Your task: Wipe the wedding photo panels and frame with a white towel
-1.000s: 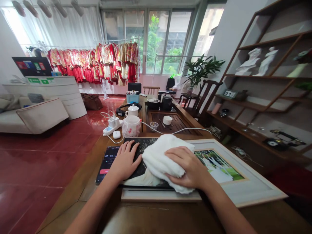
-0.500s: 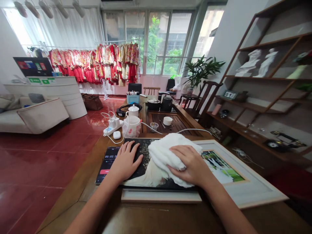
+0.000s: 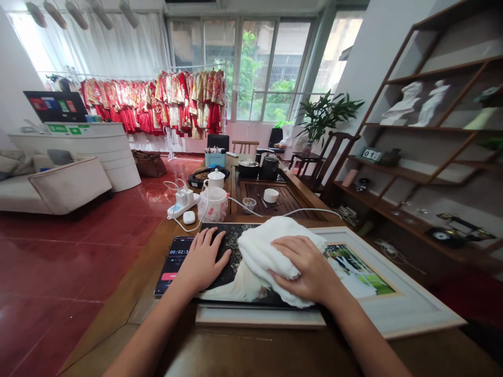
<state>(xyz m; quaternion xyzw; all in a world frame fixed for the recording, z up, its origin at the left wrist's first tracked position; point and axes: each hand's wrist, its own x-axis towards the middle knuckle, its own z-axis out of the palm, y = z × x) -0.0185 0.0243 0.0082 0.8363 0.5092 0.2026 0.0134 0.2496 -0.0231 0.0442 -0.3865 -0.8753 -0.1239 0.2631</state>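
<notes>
Shifted slightly rightward from a second ago, a white towel [image 3: 263, 246] sits bunched beneath the fingers of the right hand [image 3: 306, 267], which curl over its folds — thumb tucked along the near side. Left hand [image 3: 206, 259] lies palm down, fingers spread wide and holding nothing, on the left end of a dark photo panel [image 3: 239, 283] printed with a pale gown. Just left of those fingers, partly covered by the hand, a smartphone [image 3: 167, 264] displays a running-time readout. Below the panel, nearer than the fingers, a pale-edged frame [image 3: 259, 318] juts out; to the right of the towel-gripping fingers lies a white-matted wedding photo [image 3: 412, 288]. Beyond the left fingertips — a pink-patterned pitcher [image 3: 214, 204] and a white power strip [image 3: 176, 210] on the wooden table [image 3: 236, 348].
</notes>
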